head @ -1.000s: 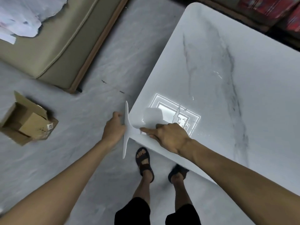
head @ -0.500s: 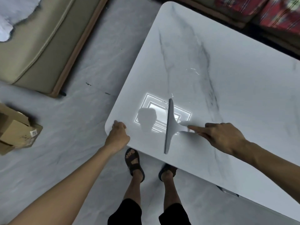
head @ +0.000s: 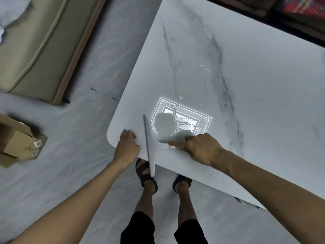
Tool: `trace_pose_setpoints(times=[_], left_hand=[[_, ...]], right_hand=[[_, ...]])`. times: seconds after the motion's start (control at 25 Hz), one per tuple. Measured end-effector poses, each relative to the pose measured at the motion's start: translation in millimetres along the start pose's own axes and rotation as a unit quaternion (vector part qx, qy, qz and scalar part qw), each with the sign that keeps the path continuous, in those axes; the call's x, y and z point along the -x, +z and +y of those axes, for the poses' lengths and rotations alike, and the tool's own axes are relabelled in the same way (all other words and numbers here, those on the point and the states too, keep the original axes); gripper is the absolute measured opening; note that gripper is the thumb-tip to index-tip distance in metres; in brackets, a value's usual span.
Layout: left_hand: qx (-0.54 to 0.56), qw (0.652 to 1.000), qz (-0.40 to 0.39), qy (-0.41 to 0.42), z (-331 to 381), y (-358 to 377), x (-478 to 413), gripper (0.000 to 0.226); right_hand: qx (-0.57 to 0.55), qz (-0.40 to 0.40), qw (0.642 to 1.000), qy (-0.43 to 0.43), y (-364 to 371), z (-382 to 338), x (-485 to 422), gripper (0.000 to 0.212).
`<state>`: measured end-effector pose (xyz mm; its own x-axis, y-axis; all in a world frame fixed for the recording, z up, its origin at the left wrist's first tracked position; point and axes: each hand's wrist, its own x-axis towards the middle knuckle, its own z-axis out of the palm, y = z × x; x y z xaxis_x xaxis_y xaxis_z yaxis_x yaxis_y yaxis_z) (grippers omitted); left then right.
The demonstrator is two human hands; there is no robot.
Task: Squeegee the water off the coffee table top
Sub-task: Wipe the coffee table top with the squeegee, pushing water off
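The squeegee (head: 148,145) has slid from mid-table to the near corner of the coffee table (head: 263,103) — its lower end now overhangs the edge. The right hand (head: 200,148) grips its handle, forefinger extended; the left hand (head: 127,147) holds the corner. Water streaks (head: 177,120) remain behind the blade — another pass seems needed.

Reaches in from lower left and lower right of the frame with bare forearms; grips the bench (head: 246,85) corner with the left hand (head: 127,147), holds the squeegee (head: 149,152) handle with the right hand (head: 200,148), forefinger extended.
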<state>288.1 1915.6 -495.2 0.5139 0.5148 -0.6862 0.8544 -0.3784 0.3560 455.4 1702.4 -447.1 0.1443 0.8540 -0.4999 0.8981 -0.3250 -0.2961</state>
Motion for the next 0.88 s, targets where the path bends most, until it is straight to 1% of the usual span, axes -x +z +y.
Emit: trace_pose_setpoints(times=[0.12, 0.24, 0.32, 0.4, 0.48, 0.56, 0.64, 0.72, 0.76, 0.88], left_hand=[[-0.039, 0.998, -0.043, 0.006, 11, 9, -2, 0.028], [-0.083, 0.992, -0.096, -0.012, 18, 13, -7, 0.031], [-0.096, 0.989, -0.115, -0.022, 19, 13, -9, 0.029], [-0.092, 0.991, -0.098, -0.029, 22, 10, -8, 0.027], [-0.068, 0.997, -0.031, -0.029, 23, 5, -4, 0.024], [-0.041, 0.997, 0.051, -0.030, 20, -4, 1, 0.022], [0.004, 0.994, 0.098, -0.047, 12, -14, 4, 0.023], [0.051, 0.988, 0.126, -0.073, -3, -25, 3, 0.026], [0.066, 0.985, 0.135, -0.083, -10, -31, 2, 0.027], [0.081, 0.982, 0.140, -0.093, -27, -41, -4, 0.024]], right_hand=[[-0.001, -0.008, 0.998, 0.056, -3, 44, 51, 0.055], [0.011, -0.025, 0.993, 0.115, -9, 75, 95, 0.045], [0.022, -0.031, 0.988, 0.146, -15, 88, 114, 0.042], [0.044, -0.028, 0.984, 0.168, -24, 94, 128, 0.041], [0.059, -0.025, 0.983, 0.170, -33, 88, 133, 0.041], [0.057, -0.027, 0.989, 0.133, -41, 69, 114, 0.044], [0.045, -0.025, 0.997, 0.051, -44, 39, 69, 0.053], [0.026, -0.026, 0.999, -0.016, -41, -6, 11, 0.057], [0.014, -0.027, 0.999, -0.035, -38, -27, -17, 0.055], [0.006, -0.016, 0.999, -0.047, -30, -63, -75, 0.051]])
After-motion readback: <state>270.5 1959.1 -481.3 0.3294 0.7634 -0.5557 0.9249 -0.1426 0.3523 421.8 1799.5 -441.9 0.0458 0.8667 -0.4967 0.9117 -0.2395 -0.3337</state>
